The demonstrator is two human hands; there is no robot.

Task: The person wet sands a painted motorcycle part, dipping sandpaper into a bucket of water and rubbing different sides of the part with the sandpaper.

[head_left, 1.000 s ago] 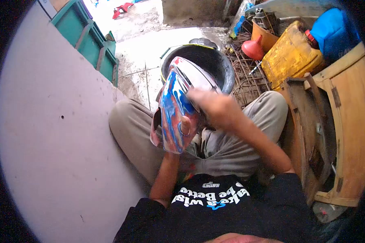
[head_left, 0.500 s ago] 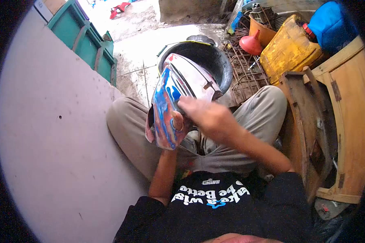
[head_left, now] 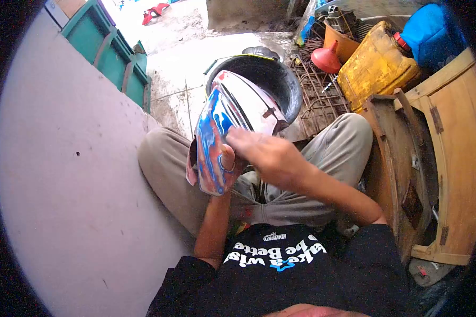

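A curved motorcycle fairing panel, with patchy blue, white and reddish paint, is held tilted above my lap. My left hand grips its near lower end, with the thumb over the edge and the other fingers mostly hidden. Across the panel's right side lies my right hand, its fingers closed and pressed against the painted surface. Whatever is under those fingertips, if anything, is hidden. A black bucket stands behind the panel, which overlaps its rim in view.
A pale wall rises close on my left, with a green panel beyond it. To the right are a rusty metal grid, a pink funnel, a yellow jerrycan and a wooden frame.
The panel and both hands have shifted slightly left. My right hand has slid a short way left over the painted surface; the left keeps its grip.
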